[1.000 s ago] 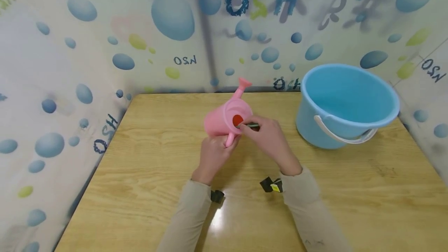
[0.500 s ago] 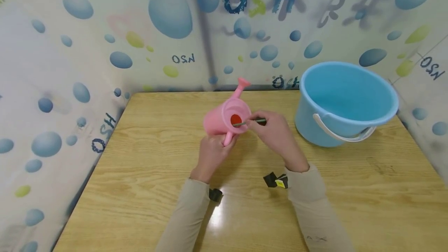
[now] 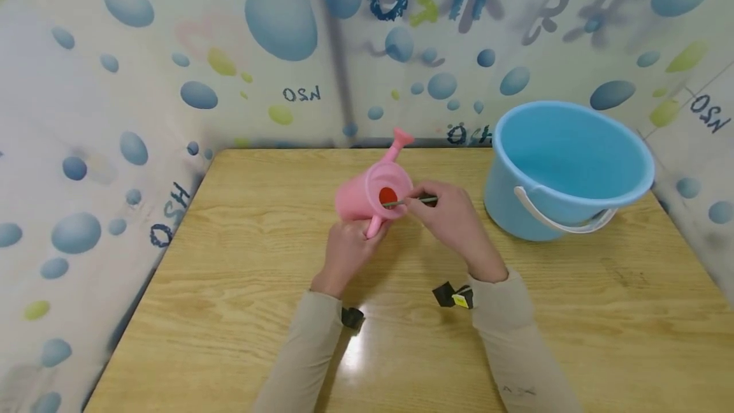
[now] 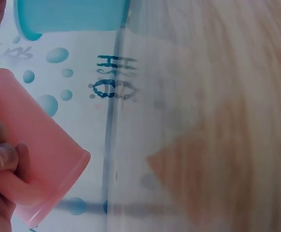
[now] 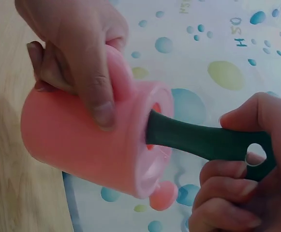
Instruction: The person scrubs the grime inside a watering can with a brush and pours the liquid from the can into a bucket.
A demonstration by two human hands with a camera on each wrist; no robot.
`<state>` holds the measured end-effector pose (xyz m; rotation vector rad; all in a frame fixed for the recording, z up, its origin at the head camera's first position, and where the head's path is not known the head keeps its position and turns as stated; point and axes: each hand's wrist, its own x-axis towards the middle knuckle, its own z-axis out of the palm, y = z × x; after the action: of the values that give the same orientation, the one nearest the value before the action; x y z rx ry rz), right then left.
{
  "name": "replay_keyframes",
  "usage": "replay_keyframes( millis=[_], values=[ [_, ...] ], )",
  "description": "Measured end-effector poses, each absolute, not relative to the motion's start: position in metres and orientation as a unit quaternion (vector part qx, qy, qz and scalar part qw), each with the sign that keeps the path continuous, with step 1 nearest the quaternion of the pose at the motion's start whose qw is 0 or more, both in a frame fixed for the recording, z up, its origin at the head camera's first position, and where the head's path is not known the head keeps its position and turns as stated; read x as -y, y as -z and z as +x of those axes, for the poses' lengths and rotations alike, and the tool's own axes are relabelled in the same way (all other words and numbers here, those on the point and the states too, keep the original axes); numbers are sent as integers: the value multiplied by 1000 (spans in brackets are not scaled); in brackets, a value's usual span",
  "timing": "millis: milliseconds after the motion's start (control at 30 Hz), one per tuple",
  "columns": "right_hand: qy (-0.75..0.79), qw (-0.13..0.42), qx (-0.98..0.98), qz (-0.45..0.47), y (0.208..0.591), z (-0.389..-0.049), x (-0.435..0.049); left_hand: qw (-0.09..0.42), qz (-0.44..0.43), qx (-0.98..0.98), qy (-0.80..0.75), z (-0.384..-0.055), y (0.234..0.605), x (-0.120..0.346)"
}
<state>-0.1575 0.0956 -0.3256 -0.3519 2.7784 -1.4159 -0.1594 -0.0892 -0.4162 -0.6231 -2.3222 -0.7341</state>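
A pink watering can (image 3: 351, 199) is tilted over the table, its mouth facing right and its spout pointing to the back. My left hand (image 3: 346, 250) grips the can's handle, as the right wrist view also shows, with one finger along the can's body. My right hand (image 3: 455, 225) holds a dark green flat handle (image 5: 188, 138) with a hole at its end, pinched between thumb and fingers. The handle's far end reaches into the can's mouth, so the rest of that tool is hidden. Inside the mouth a red round patch (image 3: 387, 195) shows.
A large light blue bucket (image 3: 507, 209) with a white handle (image 3: 545, 218) stands upright at the back right of the wooden table (image 3: 241, 241). A patterned sheet (image 3: 223, 18) rises behind the table's back edge. Black camera mounts (image 3: 352, 318) sit at the wrists.
My right hand has moved slightly to the right, drawing the green handle a little way out of the can, then has stayed almost still. The can and left hand have hardly moved.
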Motion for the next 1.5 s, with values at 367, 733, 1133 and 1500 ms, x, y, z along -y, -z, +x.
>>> replay_keyframes(
  millis=[367, 733, 1133, 1500],
  values=[
    [394, 12, -909, -132, 336, -161, -86, 315, -262, 876, 255, -158, 415, 86],
    [413, 0, -899, -147, 326, -157, -94, 313, -240, 873, 285, -160, 416, 90],
    [470, -17, -874, -123, 334, -162, -93, 318, -223, 873, 295, -160, 415, 90],
    [533, -14, -837, -122, 343, -166, -93, 316, -216, 876, 292, -162, 415, 92]
  ],
)
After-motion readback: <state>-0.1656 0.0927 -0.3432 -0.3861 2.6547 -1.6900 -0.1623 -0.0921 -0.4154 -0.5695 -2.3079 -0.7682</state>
